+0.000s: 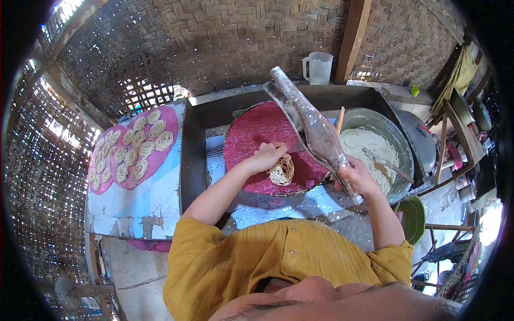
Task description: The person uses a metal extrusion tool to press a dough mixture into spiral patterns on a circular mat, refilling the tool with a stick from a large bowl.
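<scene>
A round red mat lies before me, with a small nest of pale dough strands near its front edge. My left hand bends over the far side of this nest, its fingers curled in at the strands. In my right hand is the lower end of a long hinged press, dusted with white flour or dough. The press slants up and to the left, above the mat's right side. Part of the mat is hidden beneath it.
Left, several strand nests sit on pink cloths over a pale blue table. A large metal basin of whitish batter stands right, with a ladle in it. A translucent jug rests on the back ledge; a green basin is lower right.
</scene>
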Available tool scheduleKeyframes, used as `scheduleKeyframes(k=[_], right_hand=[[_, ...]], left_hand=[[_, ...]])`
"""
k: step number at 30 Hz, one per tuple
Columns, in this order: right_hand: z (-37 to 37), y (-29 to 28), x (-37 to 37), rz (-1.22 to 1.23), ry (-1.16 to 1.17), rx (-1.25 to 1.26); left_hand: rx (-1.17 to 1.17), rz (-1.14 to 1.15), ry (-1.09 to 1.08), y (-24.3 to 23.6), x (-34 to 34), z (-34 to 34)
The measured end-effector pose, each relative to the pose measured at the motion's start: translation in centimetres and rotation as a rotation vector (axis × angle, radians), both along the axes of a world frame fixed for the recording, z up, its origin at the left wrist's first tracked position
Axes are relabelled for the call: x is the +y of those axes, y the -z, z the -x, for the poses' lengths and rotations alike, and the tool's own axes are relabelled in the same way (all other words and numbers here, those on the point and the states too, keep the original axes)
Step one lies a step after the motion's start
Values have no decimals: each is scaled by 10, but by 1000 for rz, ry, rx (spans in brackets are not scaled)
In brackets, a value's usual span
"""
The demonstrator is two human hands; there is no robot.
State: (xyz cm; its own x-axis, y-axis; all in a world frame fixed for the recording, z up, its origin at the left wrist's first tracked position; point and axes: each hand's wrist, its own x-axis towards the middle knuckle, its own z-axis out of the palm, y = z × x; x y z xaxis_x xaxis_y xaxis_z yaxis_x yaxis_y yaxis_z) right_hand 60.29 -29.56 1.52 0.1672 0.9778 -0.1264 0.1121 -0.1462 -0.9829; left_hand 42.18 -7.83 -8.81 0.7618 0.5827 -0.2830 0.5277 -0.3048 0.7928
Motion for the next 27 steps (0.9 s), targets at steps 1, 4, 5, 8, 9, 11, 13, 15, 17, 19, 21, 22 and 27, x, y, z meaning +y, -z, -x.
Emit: scheduleKeyframes(k=[1,4,5,8,9,11,13,15,17,19,21,22,27], right_hand=[[-8,4,-1,-26,29,25],[-11,7,0,-45,10,47],[-9,4,1,-47,19,55],[-6,-1,1,-30,9,69],[-5,-2,2,-26,1,66],[2,-4,5,-22,-80,157],[11,-9,10,8,-152,206],[17,-9,19,48,-284,237],[20,-9,29,112,-366,267],[23,-12,41,207,-447,342],[30,-18,54,250,-436,268],[31,-21,59,283,-392,215],[25,-1,96,347,-460,-14]], left_hand=[[61,-157,-27,-46,-24,-2],[104,-364,178,-51,-28,20],[159,-437,240,-54,-28,25],[88,-790,191,-49,-27,39],[129,-814,164,-63,-24,42],[-38,-727,15,-74,7,41],[-621,-110,-228,-97,18,40],[-1202,718,-191,-133,15,39],[-1515,948,-75,-150,21,42],[-1625,981,90,-139,43,51],[-1669,910,140,-124,56,61],[-1685,897,141,-117,60,61],[-1777,978,-39,-87,76,69]])
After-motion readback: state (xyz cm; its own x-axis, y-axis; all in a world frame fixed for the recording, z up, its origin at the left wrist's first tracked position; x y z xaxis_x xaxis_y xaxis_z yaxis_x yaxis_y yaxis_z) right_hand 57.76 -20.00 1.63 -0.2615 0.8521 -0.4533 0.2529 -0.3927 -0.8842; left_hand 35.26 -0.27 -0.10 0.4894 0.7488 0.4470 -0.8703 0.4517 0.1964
